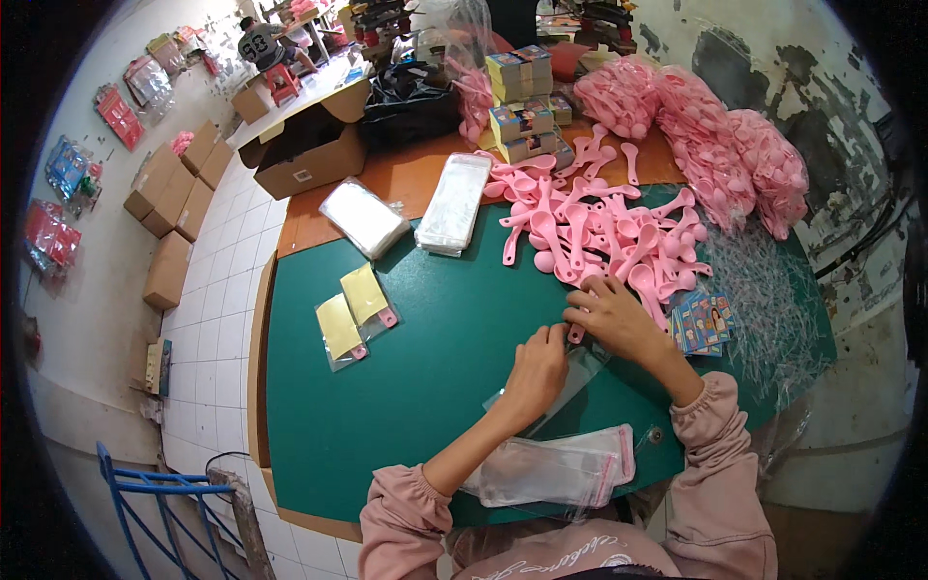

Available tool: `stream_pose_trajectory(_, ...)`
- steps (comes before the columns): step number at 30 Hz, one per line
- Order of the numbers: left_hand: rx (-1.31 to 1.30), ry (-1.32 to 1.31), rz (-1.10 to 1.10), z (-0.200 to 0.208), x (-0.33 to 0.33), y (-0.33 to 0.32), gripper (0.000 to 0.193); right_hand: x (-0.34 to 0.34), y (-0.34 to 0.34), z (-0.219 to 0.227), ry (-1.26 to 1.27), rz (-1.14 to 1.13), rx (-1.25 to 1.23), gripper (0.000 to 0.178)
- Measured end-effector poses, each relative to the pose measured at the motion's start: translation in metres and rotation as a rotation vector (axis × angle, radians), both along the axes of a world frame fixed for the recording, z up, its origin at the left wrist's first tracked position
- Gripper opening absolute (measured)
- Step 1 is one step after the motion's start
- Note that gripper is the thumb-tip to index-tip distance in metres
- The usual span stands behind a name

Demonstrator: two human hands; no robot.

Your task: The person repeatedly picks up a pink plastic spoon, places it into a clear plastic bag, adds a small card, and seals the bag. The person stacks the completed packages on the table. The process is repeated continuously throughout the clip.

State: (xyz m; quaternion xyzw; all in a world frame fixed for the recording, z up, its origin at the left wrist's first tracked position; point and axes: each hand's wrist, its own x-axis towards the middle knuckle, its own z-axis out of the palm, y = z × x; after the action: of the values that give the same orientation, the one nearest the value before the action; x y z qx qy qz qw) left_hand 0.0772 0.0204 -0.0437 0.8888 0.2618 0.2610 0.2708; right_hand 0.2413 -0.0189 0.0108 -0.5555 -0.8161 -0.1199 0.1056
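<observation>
While the green table top [416, 406] spreads under everything at work, the heap of pink spoons [578, 217] serves as landmark. Clear sacks of more spoons [696, 126]: beyond the heap and to its right, bulging. Open cardboard box [309, 169]: beyond the heap, well to its left. Banded card stacks [522, 82]: directly behind the heap. Two blocks of clear bags [454, 203]: just left of the heap, side by side. Loose clear sleeves [546, 474]: on the wearer's side of the heap, by the near table edge. Two yellow-backed packets [340, 327]: well left of the heap, pink handle ends showing. Right hand [619, 317]: at the heap's near edge, fingers bent and grasping one pink spoon. Left hand [539, 367]: nearer the wearer than the heap, fingers curled at one clear bag [570, 382]; fingertips hidden, cannot tell whether they pinch it. Colourful cards [704, 324]: off the heap's near right edge, overlapping. Pink spoon in hand [576, 334]: by the heap's near edge, handle end toward the wearer.
</observation>
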Motion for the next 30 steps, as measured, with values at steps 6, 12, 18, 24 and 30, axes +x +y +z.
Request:
stream_pose_trajectory(6, -0.509, 0.058, 0.071, 0.039, -0.029, 0.027, 0.016, -0.002, -0.004, 0.011, 0.673, -0.095, 0.119, 0.017)
stream_pose_trajectory(12, -0.915, -0.28, -0.04, 0.008, -0.044, 0.035, 0.018, -0.015, -0.01, 0.002, 1.358, -0.295, -0.043, 0.017)
stream_pose_trajectory(18, -1.163, -0.369, -0.034, 0.033, -0.043, 0.035, 0.027, -0.02, -0.015, 0.005, 1.538, -0.273, 0.175, 0.017)
stream_pose_trajectory(24, -1.178, -0.389, 0.025, 0.037, -0.044, 0.034, 0.033, -0.028, -0.017, 0.006, 1.539, -0.164, 0.19, 0.024)
stream_pose_trajectory(30, -1.154, -0.376, 0.0, 0.041, -0.042, 0.031, 0.035, -0.026, -0.019, 0.009, 1.453, -0.235, 0.215, 0.028)
